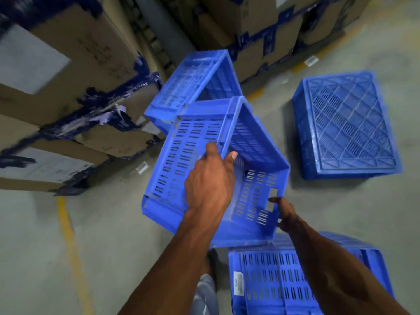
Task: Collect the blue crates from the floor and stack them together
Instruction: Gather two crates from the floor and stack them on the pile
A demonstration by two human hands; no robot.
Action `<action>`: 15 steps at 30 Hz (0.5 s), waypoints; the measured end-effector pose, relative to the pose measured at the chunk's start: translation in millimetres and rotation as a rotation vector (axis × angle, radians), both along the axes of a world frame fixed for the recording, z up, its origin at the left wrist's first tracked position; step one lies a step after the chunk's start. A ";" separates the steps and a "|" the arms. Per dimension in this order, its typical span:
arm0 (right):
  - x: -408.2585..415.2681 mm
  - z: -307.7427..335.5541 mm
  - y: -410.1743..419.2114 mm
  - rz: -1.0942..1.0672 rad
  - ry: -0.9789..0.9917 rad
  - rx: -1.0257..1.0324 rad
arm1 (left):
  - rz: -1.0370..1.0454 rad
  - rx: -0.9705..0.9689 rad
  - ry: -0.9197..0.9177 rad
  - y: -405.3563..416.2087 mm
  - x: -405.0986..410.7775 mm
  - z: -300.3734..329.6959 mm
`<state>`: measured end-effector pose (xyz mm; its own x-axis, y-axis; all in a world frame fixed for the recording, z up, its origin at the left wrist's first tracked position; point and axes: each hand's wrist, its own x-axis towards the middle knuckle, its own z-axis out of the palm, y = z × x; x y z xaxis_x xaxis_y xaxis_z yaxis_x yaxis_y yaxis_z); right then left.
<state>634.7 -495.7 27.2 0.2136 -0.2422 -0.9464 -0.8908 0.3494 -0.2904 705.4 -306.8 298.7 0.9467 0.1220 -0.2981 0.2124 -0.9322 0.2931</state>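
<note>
I hold a blue slotted crate [181,160] tilted on its side, above the floor at the middle of the view. My left hand [210,178] grips its upper rim, thumb inside. My right hand [284,213] grips its lower right edge near the handle slot. Behind it a second blue crate [193,85] lies tipped on its side against the boxes. A third crate [347,123] rests upside down on the floor at the right. Below my right arm a fourth crate [272,280], bearing a white label, lies at the bottom of the view.
Tall stacks of taped cardboard boxes [68,87] line the left, and more boxes [261,30] stand at the back. The grey concrete floor [102,235] carries a yellow line [68,235] at the left. My shoe and trouser leg [204,292] show beneath my arms.
</note>
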 end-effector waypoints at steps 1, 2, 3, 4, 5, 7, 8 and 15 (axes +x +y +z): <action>-1.7 10.5 -0.5 -0.017 -0.012 0.001 | -0.009 0.005 -0.020 -1.8 -6.0 15.7; -2.6 25.5 0.1 -0.025 -0.021 0.017 | -0.016 0.011 -0.040 -4.1 -11.6 31.7; -3.9 41.0 0.7 -0.040 -0.032 0.027 | -0.021 0.018 -0.060 -6.6 -16.8 48.3; -5.6 58.2 0.3 -0.049 -0.041 0.045 | -0.018 0.023 -0.079 -9.7 -21.9 65.7; -7.1 70.9 -0.6 -0.060 -0.069 0.061 | -0.014 0.027 -0.099 -12.1 -26.9 82.4; -8.9 97.6 -2.4 -0.038 -0.113 0.090 | -0.022 0.035 -0.137 -14.7 -37.6 114.6; -10.8 114.6 -3.1 -0.008 -0.121 0.104 | -0.018 0.034 -0.160 -15.1 -44.4 130.8; -27.7 202.4 -9.9 0.175 -0.197 0.087 | 0.143 0.004 -0.284 10.8 -106.6 226.9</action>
<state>607.0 -505.6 229.6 0.4267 -0.1045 -0.8984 -0.8695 0.2261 -0.4392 598.8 -296.0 525.6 0.9652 0.2603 -0.0239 0.2515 -0.9001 0.3558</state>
